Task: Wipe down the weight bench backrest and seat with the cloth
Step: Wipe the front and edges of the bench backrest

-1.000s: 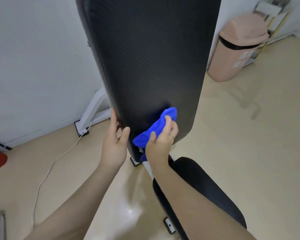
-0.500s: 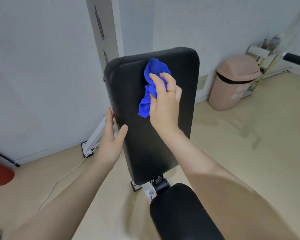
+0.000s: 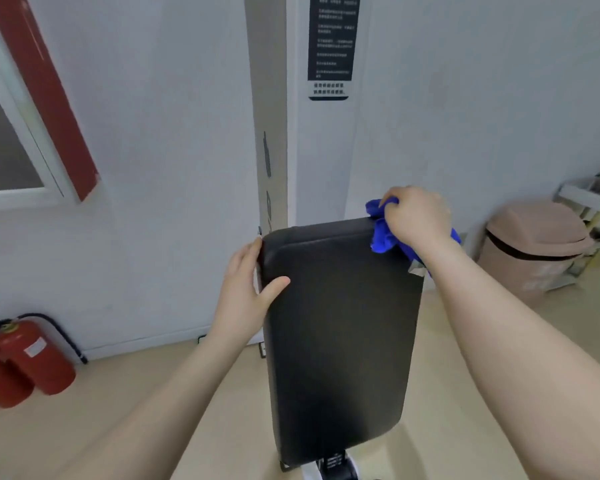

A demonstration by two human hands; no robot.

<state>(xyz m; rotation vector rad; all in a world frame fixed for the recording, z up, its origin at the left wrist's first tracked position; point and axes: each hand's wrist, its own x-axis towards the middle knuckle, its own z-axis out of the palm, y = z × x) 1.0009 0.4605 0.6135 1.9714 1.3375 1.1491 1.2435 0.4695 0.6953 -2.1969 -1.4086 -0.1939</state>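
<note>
right hand [image 3: 417, 216] grips the blue cloth [image 3: 381, 233] on the backrest [image 3: 340, 341] top right corner; left hand [image 3: 248, 292] clasps its left edge.

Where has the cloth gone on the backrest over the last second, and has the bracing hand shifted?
The right hand carried the blue cloth up from the bottom of the backrest, past the upper middle, to its top right corner, gripping it throughout. The left hand slid up the left edge to near the top corner, thumb on the front face. The bench, pink bin and grip stayed unchanged.
</note>
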